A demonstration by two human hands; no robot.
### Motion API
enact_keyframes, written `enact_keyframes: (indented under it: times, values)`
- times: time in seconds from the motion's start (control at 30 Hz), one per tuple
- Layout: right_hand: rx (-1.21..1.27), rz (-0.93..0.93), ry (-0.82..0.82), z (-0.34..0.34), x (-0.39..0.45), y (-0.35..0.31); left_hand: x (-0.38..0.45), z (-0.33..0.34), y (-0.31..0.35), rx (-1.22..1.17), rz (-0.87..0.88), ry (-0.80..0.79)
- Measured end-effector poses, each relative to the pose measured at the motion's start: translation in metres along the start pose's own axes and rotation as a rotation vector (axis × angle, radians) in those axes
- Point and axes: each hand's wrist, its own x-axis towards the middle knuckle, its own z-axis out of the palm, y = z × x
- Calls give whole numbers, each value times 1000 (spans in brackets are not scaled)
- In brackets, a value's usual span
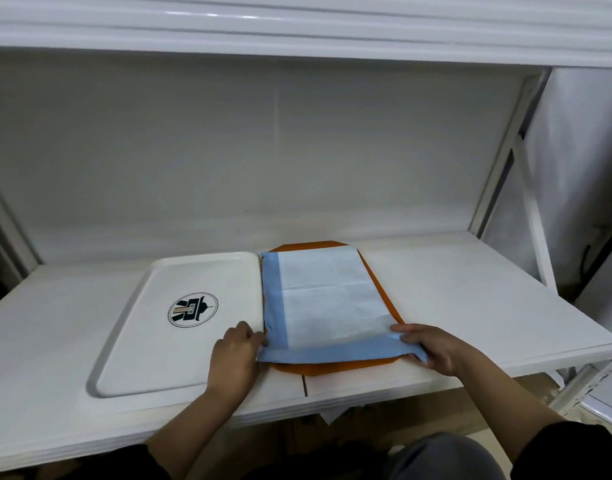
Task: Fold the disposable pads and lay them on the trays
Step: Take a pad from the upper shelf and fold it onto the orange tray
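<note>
A folded pad (328, 303), white with a blue border along its left and near edges, is laid on an orange tray (335, 368) that sits on a white shelf (453, 306); only the tray's rim is seen around the pad, at the far end, along the right side and at the near edge. The pad's near left corner is pinched by the left hand (233, 358), with the fingertips gathered on the blue border, and its near right corner is gripped by the right hand (432, 351), with the thumb laid on top and the fingers curled under the edge. The pad is judged to be light, thin and limp, so that it would sag or slide if held at one point only; it is best taken at two corners, as here, and smoothed flat afterwards. Creases across the white face suggest that folds are kept readily, and the blue backing may be slippery against the tray. Just to the left, touching or nearly touching the orange tray, a white tray (124, 341) with a round dark emblem (192, 309) is seen, and nothing is held in it. A pad would therefore be needed there next.
</note>
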Motion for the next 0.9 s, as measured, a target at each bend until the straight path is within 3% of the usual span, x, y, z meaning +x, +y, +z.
enact_keyframes:
  times: [0.1, 0.27, 0.37, 0.47, 0.63, 0.9]
  values:
    - [6, 10, 11, -2, 4, 2, -3, -5, 4, -212, -266, -200]
    - [14, 9, 9, -2, 5, 5, 4, -16, 13, -1024, -533, -356]
    - [15, 11, 3, -3, 6, 5, 7, -32, 16, -1299, -781, -492]
    - [1, -5, -11, -4, 7, 5, 15, -32, 7, -1328, -851, -570]
    - [-84, -30, -17, -7, 14, 7, 26, -29, 10, -1144, -767, -658]
    - [-102, -36, -82, -13, 21, 10, 31, -22, 26, -1156, -734, -517]
